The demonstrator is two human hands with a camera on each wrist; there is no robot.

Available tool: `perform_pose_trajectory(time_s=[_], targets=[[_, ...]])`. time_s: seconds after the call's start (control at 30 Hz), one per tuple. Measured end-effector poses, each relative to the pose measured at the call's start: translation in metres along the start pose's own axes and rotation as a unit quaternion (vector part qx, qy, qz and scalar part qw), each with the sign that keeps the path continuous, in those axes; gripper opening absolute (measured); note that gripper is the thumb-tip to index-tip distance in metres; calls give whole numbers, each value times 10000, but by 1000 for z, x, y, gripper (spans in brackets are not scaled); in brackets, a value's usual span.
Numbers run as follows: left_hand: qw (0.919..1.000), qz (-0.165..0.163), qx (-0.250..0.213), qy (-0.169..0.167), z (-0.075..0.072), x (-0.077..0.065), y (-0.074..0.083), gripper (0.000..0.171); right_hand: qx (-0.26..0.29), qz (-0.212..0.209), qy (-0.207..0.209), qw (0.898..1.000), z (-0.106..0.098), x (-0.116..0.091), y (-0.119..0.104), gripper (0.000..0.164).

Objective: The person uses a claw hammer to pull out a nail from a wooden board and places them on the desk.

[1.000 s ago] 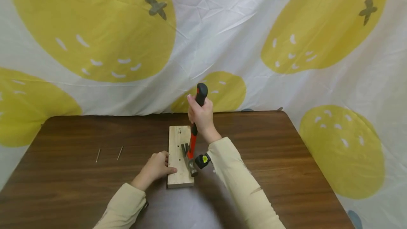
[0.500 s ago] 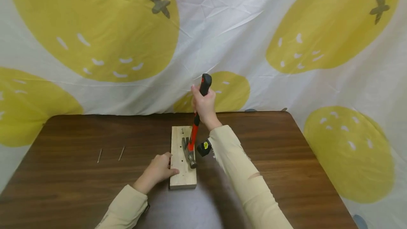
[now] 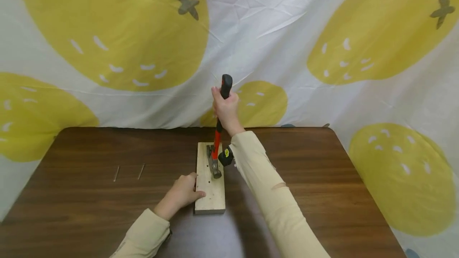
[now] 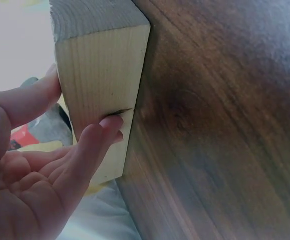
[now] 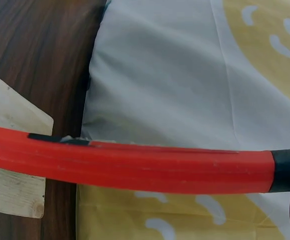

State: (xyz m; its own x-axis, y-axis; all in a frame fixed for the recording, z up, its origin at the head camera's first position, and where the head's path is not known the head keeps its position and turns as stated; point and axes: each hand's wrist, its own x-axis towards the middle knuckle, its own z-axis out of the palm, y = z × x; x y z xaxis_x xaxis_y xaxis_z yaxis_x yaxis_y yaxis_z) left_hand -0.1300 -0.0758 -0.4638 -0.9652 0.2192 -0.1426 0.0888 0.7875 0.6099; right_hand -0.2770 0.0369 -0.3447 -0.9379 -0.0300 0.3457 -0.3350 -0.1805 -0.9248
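A pale wooden board with small dark holes lies lengthwise on the table. My left hand holds its left edge, thumb on top and fingertips against the side; the left wrist view shows those fingertips beside a dark split in the board's side. My right hand grips the black handle end of a claw hammer, handle pointing up. The hammer head is low over the board's far half, claw towards the far end; whether it touches the wood I cannot tell. Its red shaft crosses the right wrist view.
Two loose nails, a left one and a right one, lie on the brown wooden table left of the board. A white cloth with yellow fruit print hangs just behind the table's far edge.
The hammer has moved away from me along the board, its head going from the near half to the far half. A nail seen earlier near the board's far end is now hidden. My left hand stays put.
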Motion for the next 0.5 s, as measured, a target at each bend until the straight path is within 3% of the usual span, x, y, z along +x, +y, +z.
perform_pose_trajectory(time_s=[0.33, 0.5], targets=[[10000, -5, 16, -29, 1, -2, 4, 53, -33, 0, 21, 10000, 4, 4, 2, 31], [9999, 94, 57, 14, 2, -1, 4, 52, -74, -368, -150, 9992, 2, -2, 3, 32]])
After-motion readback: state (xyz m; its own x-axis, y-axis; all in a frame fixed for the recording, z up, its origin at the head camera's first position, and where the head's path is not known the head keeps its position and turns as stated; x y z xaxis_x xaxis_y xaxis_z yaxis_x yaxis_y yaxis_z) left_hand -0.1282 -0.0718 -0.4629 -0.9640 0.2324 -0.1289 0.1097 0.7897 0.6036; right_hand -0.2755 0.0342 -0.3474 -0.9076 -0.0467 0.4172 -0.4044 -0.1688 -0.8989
